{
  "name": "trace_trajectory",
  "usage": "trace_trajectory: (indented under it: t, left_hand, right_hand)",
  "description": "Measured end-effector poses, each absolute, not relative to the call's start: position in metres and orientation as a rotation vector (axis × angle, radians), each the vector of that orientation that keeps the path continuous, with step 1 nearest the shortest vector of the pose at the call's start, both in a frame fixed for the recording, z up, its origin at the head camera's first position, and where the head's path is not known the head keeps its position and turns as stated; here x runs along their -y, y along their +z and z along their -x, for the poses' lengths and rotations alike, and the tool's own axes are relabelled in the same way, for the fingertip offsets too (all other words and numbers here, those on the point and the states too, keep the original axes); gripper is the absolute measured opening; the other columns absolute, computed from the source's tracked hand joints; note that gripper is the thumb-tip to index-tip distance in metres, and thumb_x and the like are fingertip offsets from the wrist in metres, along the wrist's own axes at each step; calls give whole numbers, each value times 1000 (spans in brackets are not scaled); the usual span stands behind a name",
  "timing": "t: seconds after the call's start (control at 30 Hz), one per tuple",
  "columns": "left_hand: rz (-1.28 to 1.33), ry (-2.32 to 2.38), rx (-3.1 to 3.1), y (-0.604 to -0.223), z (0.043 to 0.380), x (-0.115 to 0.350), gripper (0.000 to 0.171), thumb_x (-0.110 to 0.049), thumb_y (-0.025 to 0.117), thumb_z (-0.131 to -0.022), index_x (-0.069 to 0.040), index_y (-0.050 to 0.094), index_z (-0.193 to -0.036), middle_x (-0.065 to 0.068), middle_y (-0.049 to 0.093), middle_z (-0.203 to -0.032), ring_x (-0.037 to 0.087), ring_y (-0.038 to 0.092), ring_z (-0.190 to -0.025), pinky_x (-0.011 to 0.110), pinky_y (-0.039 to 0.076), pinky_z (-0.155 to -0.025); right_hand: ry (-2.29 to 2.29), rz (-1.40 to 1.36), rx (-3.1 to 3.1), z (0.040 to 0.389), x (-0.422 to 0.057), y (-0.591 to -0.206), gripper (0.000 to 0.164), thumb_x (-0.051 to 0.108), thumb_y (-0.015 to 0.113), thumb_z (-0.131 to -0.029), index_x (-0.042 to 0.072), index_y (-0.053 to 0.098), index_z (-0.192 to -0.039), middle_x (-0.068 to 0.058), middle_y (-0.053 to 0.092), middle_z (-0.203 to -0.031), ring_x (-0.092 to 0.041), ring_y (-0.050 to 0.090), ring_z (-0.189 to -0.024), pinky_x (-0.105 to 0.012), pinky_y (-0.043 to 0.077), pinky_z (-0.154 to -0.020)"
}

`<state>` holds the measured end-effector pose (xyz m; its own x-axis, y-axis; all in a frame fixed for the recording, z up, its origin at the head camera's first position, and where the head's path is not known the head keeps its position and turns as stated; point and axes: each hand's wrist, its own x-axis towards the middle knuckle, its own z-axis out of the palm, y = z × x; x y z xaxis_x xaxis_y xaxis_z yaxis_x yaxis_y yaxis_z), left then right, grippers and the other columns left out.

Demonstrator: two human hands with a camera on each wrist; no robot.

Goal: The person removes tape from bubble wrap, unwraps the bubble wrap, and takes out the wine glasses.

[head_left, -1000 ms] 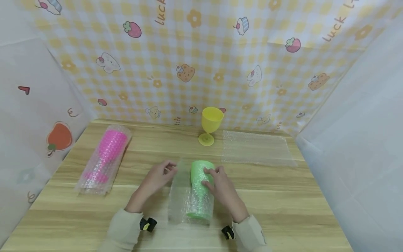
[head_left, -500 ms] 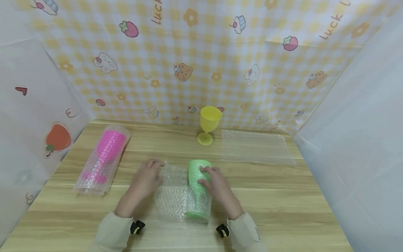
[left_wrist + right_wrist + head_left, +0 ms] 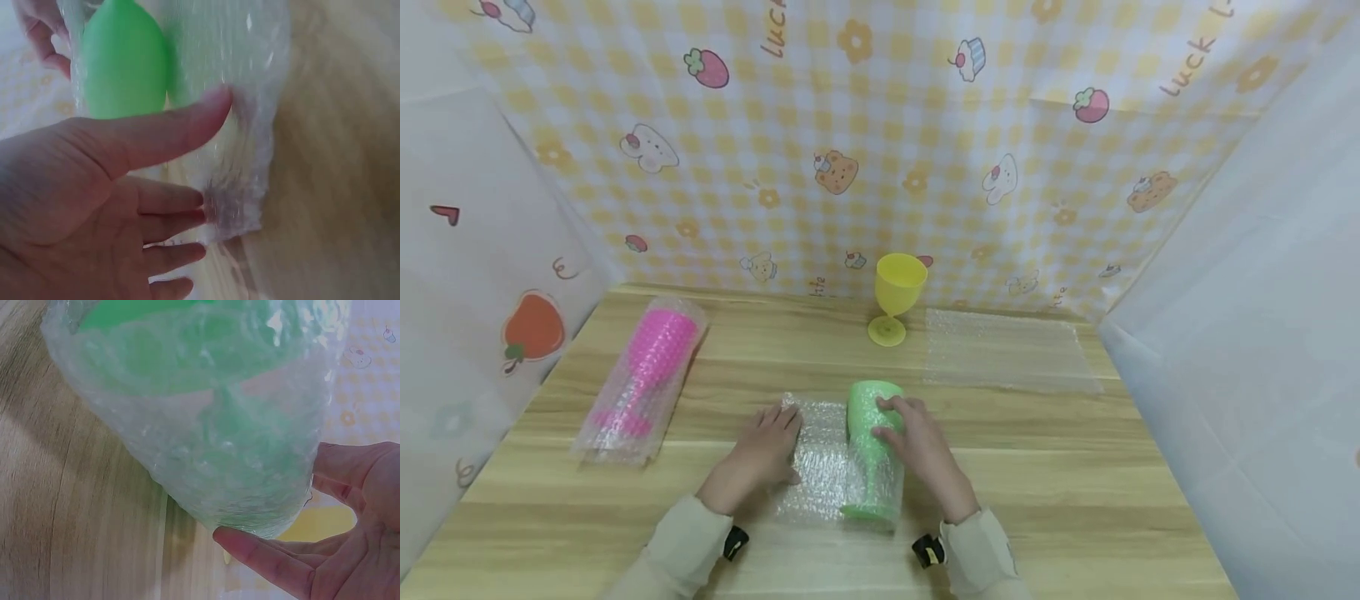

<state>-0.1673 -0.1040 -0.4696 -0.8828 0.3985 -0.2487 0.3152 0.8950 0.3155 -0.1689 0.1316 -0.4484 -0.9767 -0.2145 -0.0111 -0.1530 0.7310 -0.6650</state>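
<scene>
A green plastic goblet (image 3: 865, 429) lies on its side at the front middle of the table, partly covered by bubble wrap (image 3: 820, 475). Its bowl points to the back and its foot to the front. My right hand (image 3: 922, 446) holds the bowl from the right through the wrap, thumb and fingers on it; the right wrist view shows those fingertips (image 3: 234, 537) against the film. On the other side my left hand (image 3: 763, 450) lies with extended fingers at the wrap's left edge. In the left wrist view its thumb (image 3: 206, 115) is over the film and its fingers reach the edge.
A pink goblet (image 3: 658, 346) rolled in bubble wrap lies at the left. At the back a yellow goblet (image 3: 900, 283) stands upright, with a flat bubble wrap sheet (image 3: 1011, 350) to its right. A checkered cloth (image 3: 925, 167) hangs behind the wooden table (image 3: 1037, 500).
My left hand swung left as the wrap's flap spread out flat on that side, then came down on its left edge. The right hand keeps its hold on the green goblet.
</scene>
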Motion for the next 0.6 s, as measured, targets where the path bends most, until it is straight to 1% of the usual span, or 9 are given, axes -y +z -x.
trace_trajectory:
  t: [0.1,0.23,0.37,0.47,0.53,0.6]
  left_hand:
    - [-508,376,-2715,-468,167,105,101,-28,82,-61,12,30,-138,28,22,-148,48,20,-136,59,15,-113]
    - [-475,312,-2707,-466,165,101,106,-29,84,-59,13,28,-139,29,20,-149,49,19,-136,59,17,-113]
    - [-430,240,-2736,-466,164,94,106,-27,86,-56,15,31,-136,31,22,-147,48,21,-136,57,19,-113]
    - [-391,184,-2752,-465,165,88,103,-23,86,-55,17,33,-134,33,25,-146,48,23,-135,55,21,-112]
    - [-361,150,-2755,-463,166,83,102,-20,86,-54,19,34,-132,34,26,-144,48,25,-134,55,23,-112]
    - [-334,104,-2744,-462,167,79,100,-17,86,-54,21,33,-131,35,27,-144,48,25,-134,53,23,-112]
  right_hand:
    - [-1081,302,-2848,170,-130,-450,45,26,66,-84,16,55,-126,-19,51,-128,-37,55,-110,-51,49,-90]
    - [-1106,321,-2862,170,-129,-453,46,25,65,-84,15,55,-128,-20,50,-130,-39,54,-113,-53,47,-93]
    - [-1128,362,-2864,172,-130,-455,46,24,64,-85,14,53,-129,-17,52,-131,-36,52,-117,-51,45,-97]
    - [-1126,362,-2857,174,-129,-455,46,23,62,-87,16,51,-131,-13,51,-133,-33,50,-120,-50,43,-100]
    - [-1112,335,-2849,173,-126,-454,47,24,60,-88,16,49,-133,-15,48,-136,-35,48,-122,-51,42,-100]
    - [-1072,303,-2849,171,-121,-453,51,27,60,-89,16,46,-136,-20,41,-140,-39,47,-122,-54,42,-99]
